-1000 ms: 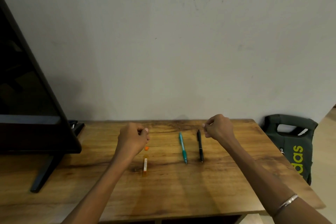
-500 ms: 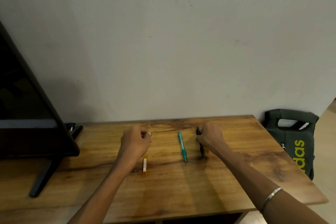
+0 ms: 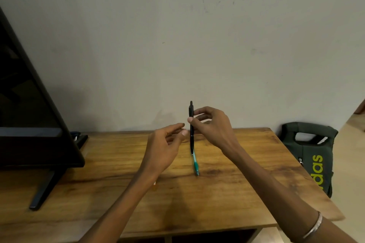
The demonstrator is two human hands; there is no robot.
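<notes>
Two pens show: one black pen (image 3: 191,112), held upright above the middle of the table (image 3: 237,193) with the right hand (image 3: 213,128) pinching its barrel between thumb and fingertips, and one teal pen (image 3: 195,163) lying flat on the wood right below its tip. The left hand (image 3: 164,148) hovers just left of the black pen, fingers loosely spread and holding nothing. One small orange item (image 3: 154,183) peeks from under the left forearm, one dark monitor (image 3: 29,114) stands far left, and one green bag (image 3: 312,156) sits off the table's right edge.
</notes>
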